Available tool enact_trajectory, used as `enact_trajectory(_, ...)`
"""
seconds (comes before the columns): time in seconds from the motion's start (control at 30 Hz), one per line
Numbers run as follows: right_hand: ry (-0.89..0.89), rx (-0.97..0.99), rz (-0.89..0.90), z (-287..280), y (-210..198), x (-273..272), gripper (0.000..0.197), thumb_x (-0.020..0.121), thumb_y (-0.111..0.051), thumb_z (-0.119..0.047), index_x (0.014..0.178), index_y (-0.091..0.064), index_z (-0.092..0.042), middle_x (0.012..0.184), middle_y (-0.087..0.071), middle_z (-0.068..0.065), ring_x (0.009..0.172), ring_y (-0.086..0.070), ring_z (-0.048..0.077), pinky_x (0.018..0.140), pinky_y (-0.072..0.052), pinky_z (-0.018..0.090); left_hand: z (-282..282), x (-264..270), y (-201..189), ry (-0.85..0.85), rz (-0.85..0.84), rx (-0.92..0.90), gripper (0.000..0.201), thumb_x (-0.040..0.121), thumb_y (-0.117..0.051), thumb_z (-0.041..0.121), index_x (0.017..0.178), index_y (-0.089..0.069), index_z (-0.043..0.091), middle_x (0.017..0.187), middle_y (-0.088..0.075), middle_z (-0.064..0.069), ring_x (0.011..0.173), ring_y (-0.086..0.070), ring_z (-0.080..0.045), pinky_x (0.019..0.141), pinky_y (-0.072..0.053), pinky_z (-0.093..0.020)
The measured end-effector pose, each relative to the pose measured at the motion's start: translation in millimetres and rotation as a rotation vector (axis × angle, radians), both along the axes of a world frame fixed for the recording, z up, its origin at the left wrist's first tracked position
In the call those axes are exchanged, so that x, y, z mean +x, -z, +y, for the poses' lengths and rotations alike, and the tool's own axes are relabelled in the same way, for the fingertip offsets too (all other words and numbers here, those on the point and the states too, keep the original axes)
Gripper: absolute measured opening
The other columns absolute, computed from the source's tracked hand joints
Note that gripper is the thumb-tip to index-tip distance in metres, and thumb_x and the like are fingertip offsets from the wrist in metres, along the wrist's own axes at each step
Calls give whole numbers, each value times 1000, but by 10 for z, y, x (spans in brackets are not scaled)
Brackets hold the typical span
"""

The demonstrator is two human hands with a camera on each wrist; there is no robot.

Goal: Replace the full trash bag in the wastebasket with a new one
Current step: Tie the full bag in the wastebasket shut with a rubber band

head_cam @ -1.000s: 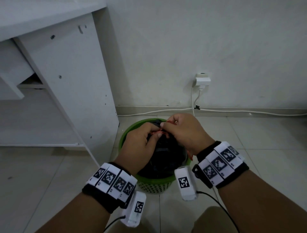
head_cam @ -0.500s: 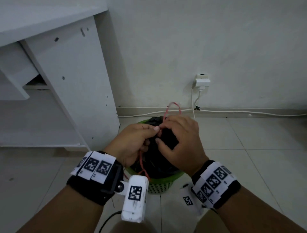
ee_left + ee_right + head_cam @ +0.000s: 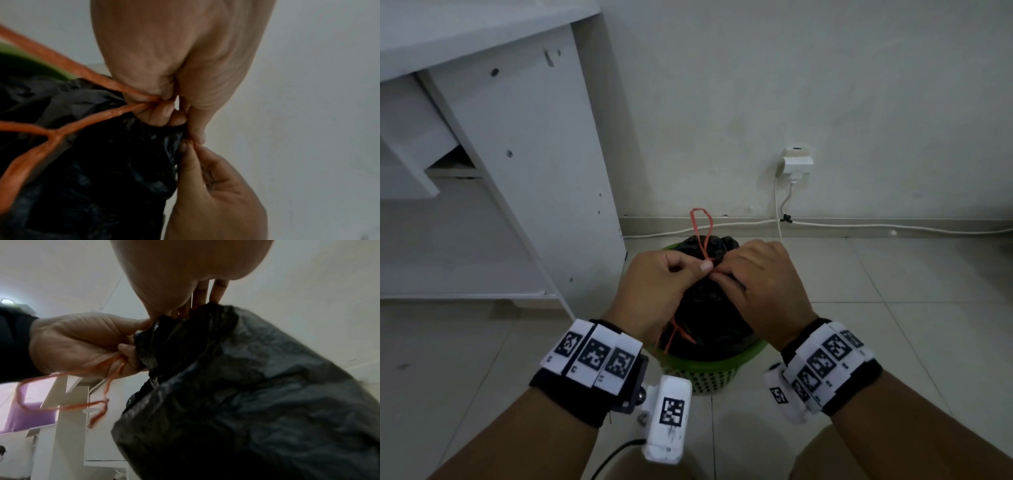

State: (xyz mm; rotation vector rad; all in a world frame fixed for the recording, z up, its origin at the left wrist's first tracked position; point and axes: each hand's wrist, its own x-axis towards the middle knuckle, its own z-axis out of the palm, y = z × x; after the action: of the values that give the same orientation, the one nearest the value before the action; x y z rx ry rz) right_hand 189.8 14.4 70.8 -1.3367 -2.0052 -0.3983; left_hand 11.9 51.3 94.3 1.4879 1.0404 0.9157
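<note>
A full black trash bag (image 3: 705, 318) sits in a green perforated wastebasket (image 3: 709, 371) on the tiled floor. Its neck is gathered and bound with an orange drawstring (image 3: 701, 226); one loop stands up behind the hands, another hangs down the bag's front (image 3: 674, 337). My left hand (image 3: 657, 287) pinches the drawstring (image 3: 131, 108) at the neck, fingers curled. My right hand (image 3: 760, 284) pinches the string and gathered plastic from the other side (image 3: 191, 146). In the right wrist view the bag (image 3: 246, 394) fills the lower right and the left hand (image 3: 82, 344) holds the orange string (image 3: 111, 369).
A white cabinet (image 3: 517, 154) stands just left of the basket. A wall socket with a plug (image 3: 796, 164) and white cables (image 3: 859, 224) run along the skirting behind it. Tiled floor (image 3: 893, 291) extends to the right.
The bag's neck has been drawn up and cinched; an orange loop now stands above the hands. My left wrist has turned, and both hands have closed together on the string.
</note>
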Motion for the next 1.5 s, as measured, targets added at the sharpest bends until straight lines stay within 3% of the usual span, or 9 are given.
enact_trajectory(0.13,-134,-337,282,-20,-85,11,15,87,-59,-32,79,-62,-19,91,-59,-4,92,-53,19,83,-43,35,94,-36,57,-1,202,312,14,86,-75,34,76,-76,24,78,-73,3,80,-69,-14,78,-57,-39)
enact_trajectory(0.23,-227,-564,573,-62,-238,1,23,89,-49,-28,67,-55,-24,85,-58,-4,91,-53,14,83,-38,22,130,-41,84,-2,367,570,10,88,-73,31,78,-71,29,76,-55,16,77,-54,6,71,-37,-7)
enact_trajectory(0.37,-242,-680,906,-95,-389,8,43,96,-45,-29,78,-60,7,76,-59,19,73,-57,16,72,-44,28,194,-80,110,-28,456,736,12,92,-67,31,84,-70,22,76,-45,19,72,-44,-2,67,-32,-7)
enact_trajectory(0.53,-281,-668,1468,-83,-408,-98,43,91,-55,-42,96,-67,-1,84,-68,20,80,-65,31,77,-54,41,179,-68,89,-28,388,716,18,95,-63,30,79,-66,22,74,-55,15,71,-50,-4,66,-36,-7)
enact_trajectory(0.73,50,-449,873,-59,-308,-150,52,68,-84,-48,106,-58,-23,91,-69,-3,70,-67,7,69,-56,22,166,-44,92,-43,322,490,23,96,-62,33,80,-70,19,74,-65,7,71,-61,-6,62,-44,-21)
enact_trajectory(0.93,-37,-696,510,-52,-390,-60,24,91,-66,-17,114,-69,-22,77,-73,-6,56,-62,-2,59,-48,16,190,-55,126,-53,356,480,23,96,-62,32,76,-67,22,71,-62,9,69,-58,-4,61,-41,-19)
enact_trajectory(1.2,116,-562,63,-32,-476,104,38,80,-58,-63,102,-68,-34,76,-66,-19,70,-60,-4,84,-42,25,199,-59,168,-23,390,483,27,98,-60,34,75,-66,20,69,-58,8,67,-57,-7,59,-36,-21)
enact_trajectory(1.3,78,-503,132,1,-399,9,29,84,-63,-44,109,-64,-30,86,-71,-12,80,-67,10,94,-46,42,164,21,139,-8,370,490,25,97,-62,33,76,-68,20,69,-62,8,68,-59,-6,59,-40,-21)
enact_trajectory(1.5,-30,-573,424,-2,-245,-134,18,99,-50,-16,112,-62,-19,81,-63,-9,75,-58,5,68,-46,23,161,64,116,-55,353,530,22,96,-63,32,79,-70,19,72,-65,9,70,-59,-4,59,-41,-15)
